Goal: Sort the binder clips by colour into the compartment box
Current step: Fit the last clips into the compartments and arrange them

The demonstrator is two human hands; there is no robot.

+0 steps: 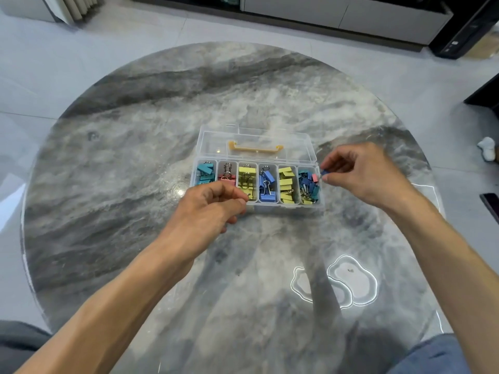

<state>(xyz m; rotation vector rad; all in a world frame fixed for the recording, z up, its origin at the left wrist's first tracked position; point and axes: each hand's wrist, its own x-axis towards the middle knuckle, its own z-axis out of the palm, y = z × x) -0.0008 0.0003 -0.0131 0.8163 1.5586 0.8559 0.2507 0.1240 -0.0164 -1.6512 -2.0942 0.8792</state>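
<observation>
Round grey marble bench (135, 163), clear compartment box (289, 207) sitting mid-bench, its lid (256, 143) flipped open to the far side with a yellow handle (255, 148) showing through it. Six compartments in a row, left to right: teal clips (205, 172); pink clips (226, 176); yellow clips (247, 176); blue clips (267, 184); another yellow batch (287, 184); last one on the right a mixed pile (309, 184) of dark blue, teal, a pink one and some yellow at the near end. Left hand (208, 209) at the near left corner of the box, over the near ends of the pink and yellow compartments, fingers curled, thumb and forefinger pinched together; something small may be held at the fingertips, cannot tell what or whether it grips anything. Right hand (361, 174) just beside the right end of the box, above the edge of the mixed compartment, thumb and forefinger pinching a small blue clip (324, 172), other fingers curled. Both forearms bare, reaching in from the near side. Bright ceiling-light reflection (348, 282) on the bench, near right. Pale tiled floor (40, 63) around the bench, white cabinet (337, 12) along the far wall.
</observation>
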